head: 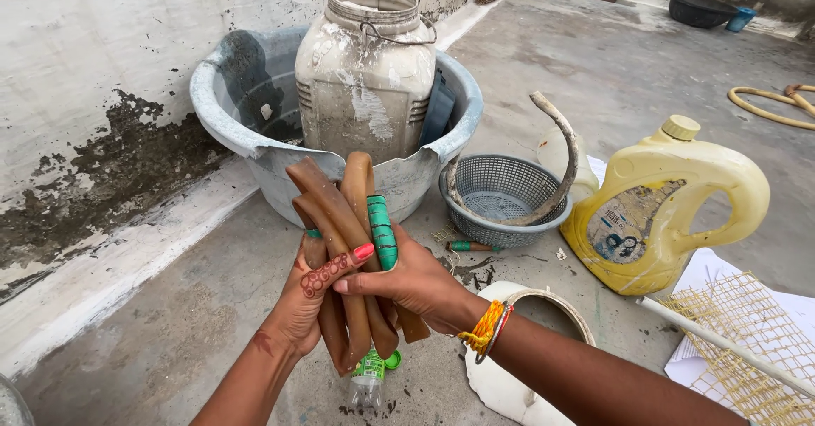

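Brown hose pieces point(340, 248) bundled upright, long axis near vertical, clamped between both hands: left hand point(301, 303) behind, right hand point(412, 282) wrapped across front; green piece point(382, 231) included.

I see brown tubes point(340, 222) bunched together, one wrapped in a green band point(383, 232). My left grip point(310, 294) carries dark red henna dots and a pink-red painted thumbnail. My right grip point(412, 282) has an orange and yellow thread bangle point(486, 330) at the wrist. The tub point(229, 112) is pale grey-blue, the jar point(365, 69) in it off-white with grey smears. The basket point(501, 192) is grey mesh. The jug point(654, 214) is pale yellow with a worn dark label. The mesh point(747, 324) is yellow. The wall point(93, 78) is white with black stains, the floor point(170, 324) grey.
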